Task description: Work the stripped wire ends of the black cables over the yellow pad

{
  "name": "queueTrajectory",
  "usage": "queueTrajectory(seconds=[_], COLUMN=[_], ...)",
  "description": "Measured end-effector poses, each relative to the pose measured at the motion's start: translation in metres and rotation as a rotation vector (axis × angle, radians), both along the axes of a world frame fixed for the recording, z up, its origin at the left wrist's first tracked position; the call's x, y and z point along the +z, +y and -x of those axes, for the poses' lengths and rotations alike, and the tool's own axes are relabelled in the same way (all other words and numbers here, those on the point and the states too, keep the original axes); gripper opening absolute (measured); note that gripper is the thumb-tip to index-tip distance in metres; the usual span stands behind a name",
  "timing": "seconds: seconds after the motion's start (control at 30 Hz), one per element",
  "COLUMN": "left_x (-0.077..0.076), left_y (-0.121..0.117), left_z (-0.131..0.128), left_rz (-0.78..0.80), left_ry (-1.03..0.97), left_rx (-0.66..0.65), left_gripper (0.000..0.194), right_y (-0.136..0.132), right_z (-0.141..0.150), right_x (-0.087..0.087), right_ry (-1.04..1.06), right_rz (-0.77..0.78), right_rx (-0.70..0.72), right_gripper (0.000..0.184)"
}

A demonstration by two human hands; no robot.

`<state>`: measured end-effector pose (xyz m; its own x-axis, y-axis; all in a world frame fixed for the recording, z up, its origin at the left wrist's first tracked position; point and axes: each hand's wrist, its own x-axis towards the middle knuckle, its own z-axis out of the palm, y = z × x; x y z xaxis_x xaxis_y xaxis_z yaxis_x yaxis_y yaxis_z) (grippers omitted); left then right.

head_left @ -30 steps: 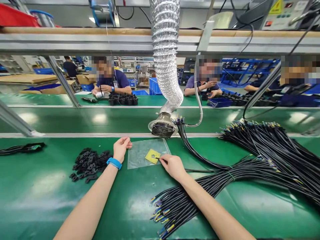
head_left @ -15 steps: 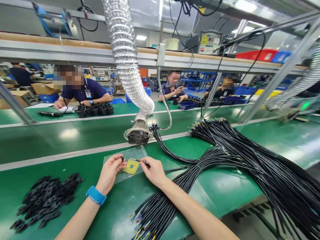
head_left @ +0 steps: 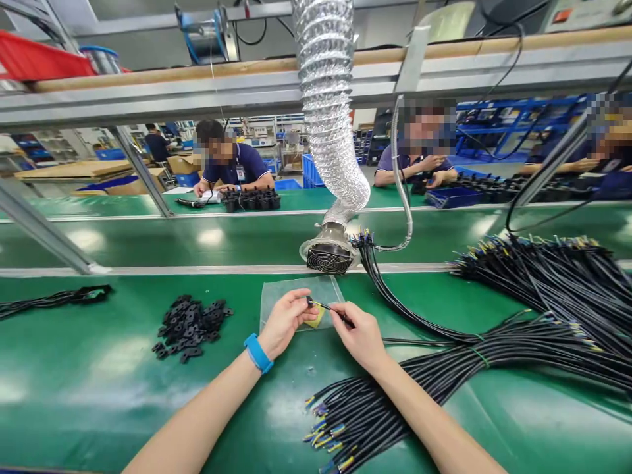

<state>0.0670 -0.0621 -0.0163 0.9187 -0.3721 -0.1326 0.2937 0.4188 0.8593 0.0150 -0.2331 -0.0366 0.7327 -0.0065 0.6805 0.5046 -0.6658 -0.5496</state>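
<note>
My left hand [head_left: 286, 320], with a blue band at the wrist, pinches a small black plastic part [head_left: 310, 301]. In my right hand [head_left: 359, 334] is a black cable [head_left: 348, 321], held near its end. Its thin yellow-tipped wire [head_left: 318, 304] reaches to the black part; whether it goes inside I cannot tell. Below the fingers lies a yellow square pad [head_left: 316, 318], partly hidden, on a clear plastic sheet [head_left: 277, 294]. Left of the hands is a pile of small black parts [head_left: 190, 322]. A tied bundle of black cables [head_left: 444, 368] passes beside and under my right forearm.
A fume duct [head_left: 328, 99] ends in a fan [head_left: 330, 258] just beyond the hands. More cables [head_left: 548, 270] lie at the right, and black leads [head_left: 49, 301] at the far left. A metal-edged shelf [head_left: 197, 95] crosses above. Co-workers sit across the bench.
The view has swung to the right-to-left opposite, so everything sits further right. My hands have come closer together, and the cable's wire end now meets the small black part.
</note>
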Motion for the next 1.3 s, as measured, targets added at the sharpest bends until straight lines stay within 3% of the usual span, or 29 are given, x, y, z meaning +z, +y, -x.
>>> queueTrajectory(seconds=[0.3,0.7,0.87,1.07,1.13,1.3], left_x=[0.0,0.001,-0.002,-0.009,-0.014,-0.013], left_y=[0.002,0.002,0.003,0.01,0.011,0.008], left_z=[-0.002,0.0,0.0,-0.002,-0.008,-0.005], left_rz=[0.015,-0.01,-0.206,-0.629,-0.656,-0.546], left_ry=[-0.006,-0.042,-0.217,-0.722,-0.734,-0.603], left_rx=[-0.007,0.0,0.039,0.053,0.032,-0.06], left_gripper=[0.031,0.036,0.038,0.027,0.03,0.039], right_y=[0.0,0.0,-0.001,0.002,0.001,-0.001], right_z=[0.0,0.001,-0.001,0.003,0.0,-0.001], right_x=[0.0,0.0,-0.001,0.0,-0.003,-0.006], right_ry=[-0.001,0.014,0.015,-0.004,-0.005,-0.007], right_rz=[0.047,0.06,0.102,0.193,0.202,0.284], right_rx=[-0.059,-0.025,-0.043,-0.103,-0.112,-0.091], right_gripper=[0.021,0.02,0.021,0.019,0.015,0.015])
